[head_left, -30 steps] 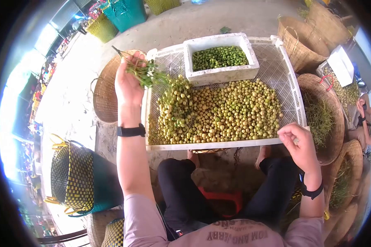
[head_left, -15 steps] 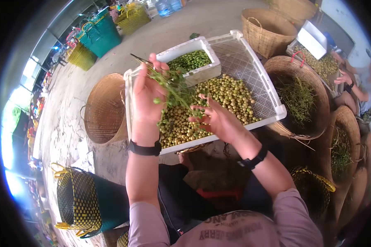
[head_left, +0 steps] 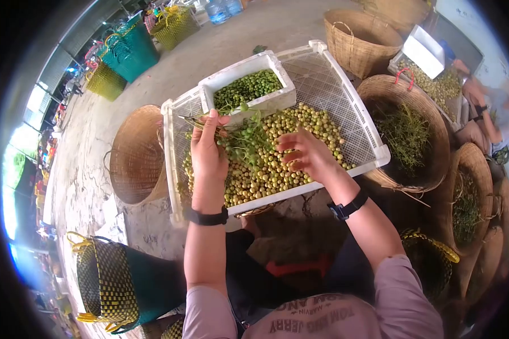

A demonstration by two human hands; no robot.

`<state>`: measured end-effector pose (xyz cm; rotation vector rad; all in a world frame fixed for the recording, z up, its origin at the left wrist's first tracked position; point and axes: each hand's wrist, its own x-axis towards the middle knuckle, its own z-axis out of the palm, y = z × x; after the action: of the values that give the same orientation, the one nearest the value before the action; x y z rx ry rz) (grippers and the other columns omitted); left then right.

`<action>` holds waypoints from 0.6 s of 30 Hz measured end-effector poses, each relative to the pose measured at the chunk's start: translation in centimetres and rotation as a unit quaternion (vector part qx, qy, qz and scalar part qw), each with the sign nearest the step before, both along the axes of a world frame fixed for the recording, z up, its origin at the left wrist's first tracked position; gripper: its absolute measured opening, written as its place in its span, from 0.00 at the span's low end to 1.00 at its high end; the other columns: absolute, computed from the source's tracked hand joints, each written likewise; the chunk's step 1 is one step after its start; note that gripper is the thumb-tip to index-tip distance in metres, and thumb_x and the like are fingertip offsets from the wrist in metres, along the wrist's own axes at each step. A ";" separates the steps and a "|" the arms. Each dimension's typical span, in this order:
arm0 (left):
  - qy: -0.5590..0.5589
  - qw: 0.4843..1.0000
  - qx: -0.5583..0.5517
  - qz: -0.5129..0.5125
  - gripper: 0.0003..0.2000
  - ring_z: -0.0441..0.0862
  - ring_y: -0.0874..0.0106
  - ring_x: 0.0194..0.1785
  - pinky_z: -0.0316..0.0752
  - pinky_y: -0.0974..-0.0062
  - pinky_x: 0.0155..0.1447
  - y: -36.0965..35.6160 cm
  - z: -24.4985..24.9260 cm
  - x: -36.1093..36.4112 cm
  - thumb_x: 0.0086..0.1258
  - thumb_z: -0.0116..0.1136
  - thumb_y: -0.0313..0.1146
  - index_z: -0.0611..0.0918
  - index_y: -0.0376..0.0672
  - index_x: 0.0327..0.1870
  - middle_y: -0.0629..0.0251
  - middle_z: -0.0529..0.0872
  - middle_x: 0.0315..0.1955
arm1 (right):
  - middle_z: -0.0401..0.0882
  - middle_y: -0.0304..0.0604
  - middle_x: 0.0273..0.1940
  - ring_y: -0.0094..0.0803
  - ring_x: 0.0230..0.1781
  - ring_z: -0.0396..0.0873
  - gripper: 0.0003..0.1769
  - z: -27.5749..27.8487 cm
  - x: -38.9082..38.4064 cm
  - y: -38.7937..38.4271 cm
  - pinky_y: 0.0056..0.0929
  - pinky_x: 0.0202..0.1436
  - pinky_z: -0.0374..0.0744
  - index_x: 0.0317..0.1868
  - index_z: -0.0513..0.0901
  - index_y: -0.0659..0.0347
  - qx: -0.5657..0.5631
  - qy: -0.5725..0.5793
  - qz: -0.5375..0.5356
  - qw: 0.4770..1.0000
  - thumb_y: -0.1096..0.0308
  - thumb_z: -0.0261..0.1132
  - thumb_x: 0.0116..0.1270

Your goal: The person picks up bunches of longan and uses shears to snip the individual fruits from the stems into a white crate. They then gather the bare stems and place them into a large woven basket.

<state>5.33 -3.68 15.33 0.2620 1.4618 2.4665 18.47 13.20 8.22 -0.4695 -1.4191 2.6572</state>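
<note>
A leafy green sprig is pinched in my left hand, its stems poking out between thumb and fingers and its leaves hanging to the right. My right hand hovers just right of the leaves with fingers apart and nothing visible in it. Beneath both hands, a white mesh tray holds a layer of yellow-green round fruits. At the tray's back left stands a white foam box with small green fruits inside.
An empty wicker basket stands left of the tray, a checkered bag at lower left. Baskets with green stems stand at right, near another person's arm. Another wicker basket and green bags are farther back.
My left hand has turned and lowered slightly with the sprig, thumb now over the stems. My right hand has moved right, away from the leaves. The view has shifted a little.
</note>
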 end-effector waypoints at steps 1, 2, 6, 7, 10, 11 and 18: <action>-0.040 0.999 0.003 0.025 0.05 0.71 0.85 0.26 0.67 0.84 0.30 0.0 0.2 0.3 0.68 0.63 0.37 0.79 0.51 0.36 0.72 0.85 0.29 | 0.80 0.37 0.39 0.24 0.31 0.80 0.25 -0.7 -0.4 0.3 0.19 0.26 0.76 0.47 0.79 0.57 0.015 -0.033 -0.046 0.998 0.43 0.50 0.74; -0.041 0.999 0.005 0.030 0.05 0.71 0.85 0.26 0.67 0.84 0.30 -0.1 -0.2 0.2 0.68 0.63 0.37 0.79 0.51 0.36 0.72 0.85 0.29 | 0.79 0.36 0.37 0.21 0.28 0.77 0.21 -1.5 -0.6 0.7 0.18 0.25 0.74 0.46 0.79 0.57 0.006 -0.047 -0.099 0.994 0.49 0.51 0.75; -0.038 0.998 -0.021 0.040 0.05 0.70 0.84 0.26 0.65 0.84 0.30 0.0 -2.8 0.1 0.69 0.62 0.36 0.78 0.49 0.35 0.71 0.84 0.28 | 0.76 0.33 0.32 0.16 0.23 0.69 0.13 -1.3 -1.4 1.3 0.16 0.22 0.66 0.42 0.80 0.57 0.158 0.050 -0.264 0.950 0.58 0.55 0.74; -0.005 0.998 -0.035 0.043 0.06 0.70 0.85 0.25 0.64 0.85 0.30 0.2 -3.6 0.1 0.69 0.61 0.36 0.78 0.49 0.34 0.71 0.84 0.28 | 0.75 0.31 0.30 0.15 0.22 0.66 0.11 -0.4 -1.3 1.3 0.16 0.21 0.63 0.41 0.79 0.57 0.250 0.091 -0.297 0.917 0.60 0.57 0.73; 0.057 0.996 -0.048 0.041 0.06 0.71 0.86 0.27 0.63 0.87 0.31 1.1 -5.4 0.6 0.71 0.60 0.35 0.78 0.46 0.35 0.70 0.83 0.28 | 0.73 0.31 0.27 0.17 0.22 0.66 0.13 1.6 -1.6 0.5 0.18 0.22 0.64 0.38 0.78 0.58 0.513 0.134 -0.210 0.821 0.57 0.64 0.69; 0.071 0.995 -0.063 0.039 0.06 0.72 0.86 0.28 0.63 0.87 0.31 1.4 -5.9 0.8 0.71 0.59 0.35 0.78 0.45 0.36 0.71 0.83 0.28 | 0.73 0.32 0.26 0.19 0.21 0.67 0.13 2.0 -2.0 0.0 0.20 0.23 0.66 0.38 0.78 0.58 0.565 0.145 -0.219 0.783 0.57 0.65 0.67; 0.056 0.992 -0.100 0.051 0.07 0.72 0.86 0.28 0.63 0.88 0.30 1.8 -9.0 0.0 0.73 0.58 0.37 0.80 0.43 0.40 0.71 0.82 0.28 | 0.78 0.33 0.28 0.18 0.23 0.68 0.07 -0.9 -4.0 -0.7 0.19 0.26 0.68 0.39 0.83 0.59 0.446 0.084 -0.151 0.878 0.65 0.64 0.69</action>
<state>5.37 -1.90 6.38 0.2969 1.7967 2.3917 14.44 12.51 7.37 -0.2980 -2.0636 1.5094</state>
